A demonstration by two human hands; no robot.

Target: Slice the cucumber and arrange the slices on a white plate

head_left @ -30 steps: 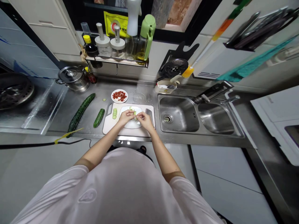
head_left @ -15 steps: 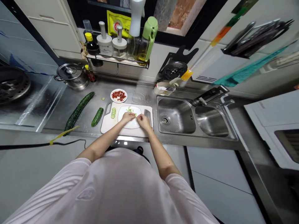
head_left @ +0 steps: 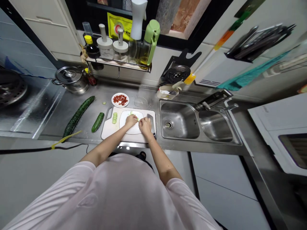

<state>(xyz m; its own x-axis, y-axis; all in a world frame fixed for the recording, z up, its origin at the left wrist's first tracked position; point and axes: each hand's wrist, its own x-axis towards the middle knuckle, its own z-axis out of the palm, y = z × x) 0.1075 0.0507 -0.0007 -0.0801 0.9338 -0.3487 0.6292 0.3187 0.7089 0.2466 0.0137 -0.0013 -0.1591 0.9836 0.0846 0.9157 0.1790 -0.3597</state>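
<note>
The person is standing at a steel worktop (head_left: 72, 127), and both hands are meeting over a white plate (head_left: 130, 127) that is sitting on a pale cutting board (head_left: 107, 129). The left hand (head_left: 130, 120) and the right hand (head_left: 144, 123) are pinching a small piece of cucumber (head_left: 137, 118) between their fingertips, just above the plate; the piece is too small to make out its shape. A few more pale slices (head_left: 132, 112) are lying at the plate's far edge, and a short row of cut slices (head_left: 114, 118) is resting on the board to the left of the plate.

The main hazard looks to be the knife (head_left: 151, 121), which is lying on the board just beside the right hand, its handle reaching toward the near edge. A careless sweep of that wrist could be catching the blade or nudging the handle off the worktop. The wet slice may also be slipping from the fingertips and dropping off the plate. The plate itself is sitting loose on the board and could be sliding if pressed sideways.

Left of the board, a half cucumber (head_left: 97, 122) and a whole cucumber (head_left: 78, 116) are lying well apart from the hands; being round, either could be rolling if bumped. A small dish of red pieces (head_left: 120, 99) is standing just behind the board.
</note>
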